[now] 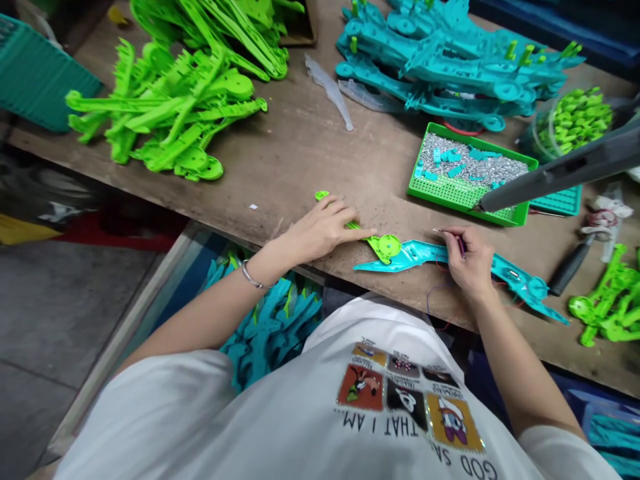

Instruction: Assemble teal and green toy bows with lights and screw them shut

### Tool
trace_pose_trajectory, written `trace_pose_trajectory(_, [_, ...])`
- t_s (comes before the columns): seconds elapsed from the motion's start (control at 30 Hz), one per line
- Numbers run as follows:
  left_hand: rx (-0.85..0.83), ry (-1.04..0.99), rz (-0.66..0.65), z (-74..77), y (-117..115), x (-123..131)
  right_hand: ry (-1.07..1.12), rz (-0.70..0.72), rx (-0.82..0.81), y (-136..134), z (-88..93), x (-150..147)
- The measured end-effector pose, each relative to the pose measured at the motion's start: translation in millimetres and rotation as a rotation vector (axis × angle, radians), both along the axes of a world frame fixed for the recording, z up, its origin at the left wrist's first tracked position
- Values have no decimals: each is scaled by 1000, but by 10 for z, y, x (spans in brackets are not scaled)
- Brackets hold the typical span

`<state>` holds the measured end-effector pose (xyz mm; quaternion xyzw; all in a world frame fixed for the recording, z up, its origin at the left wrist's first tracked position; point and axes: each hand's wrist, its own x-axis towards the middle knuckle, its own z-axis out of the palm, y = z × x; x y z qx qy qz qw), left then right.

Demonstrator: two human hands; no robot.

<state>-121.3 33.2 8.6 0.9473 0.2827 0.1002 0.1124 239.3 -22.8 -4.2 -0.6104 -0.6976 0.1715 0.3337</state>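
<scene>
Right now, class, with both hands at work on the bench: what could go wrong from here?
The teal part lies near the front edge of the bench, and the wires pinched in the right hand hang over that edge; a snag could pull the part off. The left hand only rests on the green part, so it might slip.

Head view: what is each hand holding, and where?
Left hand lies flat on the green part, not gripping. Right hand pinches a thin wire-like piece near its end.
</scene>
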Motion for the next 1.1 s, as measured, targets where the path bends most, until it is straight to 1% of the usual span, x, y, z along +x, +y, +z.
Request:
trace_pose_trajectory(0.1, [26,-49,-42,-69,34,24,15,10,-7,-3,8,2])
trace_pose_trajectory(0.27, [-5,-118,-16,-183,83,42,8,18,-33,9,21,1])
trace_pose_trajectory(0.37, [-24,-147,-19,-212,116,57,-2,13,-31,16,21,-3])
trace_pose_trajectory(0.43, [-59,-160,-17,-197,97,78,-9,14,-26,15,18,-6])
trace_pose_trajectory(0.5, [-116,-183,-5,-149,12,117,-13,13,-26,8,14,-10])
trace_pose_trajectory(0.6, [-189,-215,43,-66,-226,204,-9,6,-38,-1,31,-18])
trace_pose_trajectory(0.7, [-164,-211,111,-50,-472,299,-7,25,-93,21,122,-37])
trace_pose_trajectory(0.77, [-126,-212,149,-64,-577,355,29,76,-146,69,232,-69])
trace_pose_trajectory(0.87, [-118,-222,191,-31,-643,428,144,219,-226,191,427,-180])
trace_pose_trajectory(0.93, [-118,-258,270,44,-651,475,188,343,-278,285,541,-309])
trace_pose_trajectory(1.0, [-92,-299,388,137,-647,520,188,482,-315,371,623,-473])
trace_pose_trajectory(1.07, [-57,-310,479,213,-637,556,182,605,-325,440,663,-640])
trace_pose_trajectory(1.1, [-49,-304,502,236,-634,569,180,645,-323,468,666,-713])
